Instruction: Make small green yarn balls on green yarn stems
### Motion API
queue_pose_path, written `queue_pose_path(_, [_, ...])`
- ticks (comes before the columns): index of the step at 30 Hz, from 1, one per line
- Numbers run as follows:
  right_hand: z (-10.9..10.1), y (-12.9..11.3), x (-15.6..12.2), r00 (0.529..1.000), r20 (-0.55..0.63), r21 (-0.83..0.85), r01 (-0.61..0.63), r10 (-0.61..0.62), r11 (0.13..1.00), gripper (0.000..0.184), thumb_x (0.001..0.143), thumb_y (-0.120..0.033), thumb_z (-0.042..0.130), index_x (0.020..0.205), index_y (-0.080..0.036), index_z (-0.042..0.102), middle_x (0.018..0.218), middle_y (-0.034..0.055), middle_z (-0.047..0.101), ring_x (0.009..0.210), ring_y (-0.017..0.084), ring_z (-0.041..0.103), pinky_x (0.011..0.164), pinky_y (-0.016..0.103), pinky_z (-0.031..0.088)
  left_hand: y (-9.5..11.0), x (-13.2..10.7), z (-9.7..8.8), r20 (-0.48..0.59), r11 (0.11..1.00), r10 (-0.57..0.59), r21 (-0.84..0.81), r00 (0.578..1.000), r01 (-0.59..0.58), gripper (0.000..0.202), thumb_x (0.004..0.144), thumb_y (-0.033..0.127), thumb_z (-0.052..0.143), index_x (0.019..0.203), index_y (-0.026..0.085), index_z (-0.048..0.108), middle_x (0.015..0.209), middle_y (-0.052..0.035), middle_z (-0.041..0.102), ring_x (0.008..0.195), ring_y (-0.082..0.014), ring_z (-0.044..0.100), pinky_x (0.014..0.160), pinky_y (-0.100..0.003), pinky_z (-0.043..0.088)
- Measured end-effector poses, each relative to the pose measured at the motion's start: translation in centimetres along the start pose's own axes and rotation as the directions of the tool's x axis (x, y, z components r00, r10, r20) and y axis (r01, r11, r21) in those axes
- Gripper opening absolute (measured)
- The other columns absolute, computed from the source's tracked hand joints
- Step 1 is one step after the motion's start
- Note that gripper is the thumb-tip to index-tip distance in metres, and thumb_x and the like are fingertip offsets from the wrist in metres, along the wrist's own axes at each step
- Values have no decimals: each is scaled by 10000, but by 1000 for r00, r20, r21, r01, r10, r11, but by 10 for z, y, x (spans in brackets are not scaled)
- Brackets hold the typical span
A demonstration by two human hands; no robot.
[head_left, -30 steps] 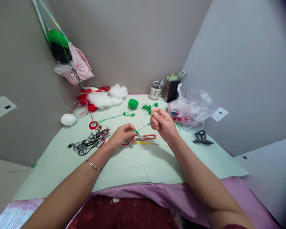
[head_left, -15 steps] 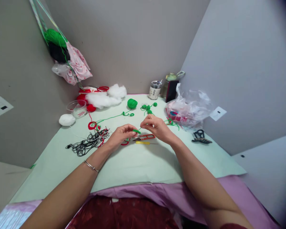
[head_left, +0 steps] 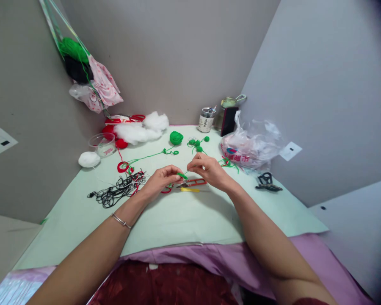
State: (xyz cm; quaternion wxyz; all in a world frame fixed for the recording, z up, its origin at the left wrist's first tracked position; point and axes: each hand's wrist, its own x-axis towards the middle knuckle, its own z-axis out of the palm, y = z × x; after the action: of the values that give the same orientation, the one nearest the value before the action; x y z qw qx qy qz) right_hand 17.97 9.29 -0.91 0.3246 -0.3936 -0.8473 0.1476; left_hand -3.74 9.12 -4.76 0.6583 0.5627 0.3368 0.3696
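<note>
My left hand [head_left: 160,180] pinches a small green yarn piece [head_left: 181,174] just above the pale green mat [head_left: 178,216]. Close beside it, my right hand [head_left: 208,168] has its fingers pinched at the piece's right end, seemingly on a thin needle or strand too fine to name. Red-handled thread snips [head_left: 192,183] and a yellow crochet hook [head_left: 190,189] lie on the mat just under both hands. Green yarn trails back to a small green yarn ball [head_left: 176,137].
A tangle of black cord [head_left: 116,192] lies to the left, with red yarn rings [head_left: 123,167], a clear cup [head_left: 102,144] and white stuffing [head_left: 139,130]. A plastic bag [head_left: 252,146], a black clip [head_left: 266,182], a jar [head_left: 207,120] and a hanging bag [head_left: 89,84] stand around.
My right hand came down and left from a raised position, closing the gap to my left hand; the green strand between them went from stretched to short. Since half a second ago, almost nothing moved.
</note>
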Motion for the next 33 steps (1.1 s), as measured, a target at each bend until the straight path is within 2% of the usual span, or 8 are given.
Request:
queue_pose_path(19, [0, -2, -1, 999, 31, 8, 25, -25, 1000, 142, 890, -160, 575, 866, -211, 706, 798, 18, 545, 755, 131, 529, 689, 248, 391, -1, 0, 0, 36, 999, -32, -32, 999, 33, 250, 749, 321, 730, 923, 165, 642, 874, -32, 692, 837, -154, 671, 846, -282, 480])
queue_pose_path(25, [4, -5, 0, 998, 52, 57, 14, -17, 998, 150, 897, -168, 570, 879, -205, 715, 802, 18, 549, 744, 124, 536, 678, 240, 396, -4, 0, -1, 59, 999, -25, -38, 998, 28, 254, 759, 325, 726, 936, 163, 643, 882, -37, 690, 843, -152, 669, 853, -282, 483])
queue_pose_path(29, [10, -3, 1, 1000, 19, 60, -20, 19, 998, 114, 876, -177, 606, 876, -193, 719, 808, 20, 566, 716, 117, 532, 664, 235, 397, -4, 1, -2, 67, 996, -26, -81, 997, 31, 275, 774, 350, 714, 946, 156, 620, 841, -41, 687, 789, -142, 666, 813, -279, 506])
queue_pose_path(33, [19, 1, 0, 997, -19, 102, -78, 80, 992, 130, 861, -141, 601, 918, -193, 706, 827, 17, 605, 682, 106, 534, 660, 228, 408, -2, 1, 0, 32, 993, -40, -111, 999, 43, 298, 766, 361, 720, 950, 159, 600, 780, -19, 663, 719, -129, 658, 753, -274, 532])
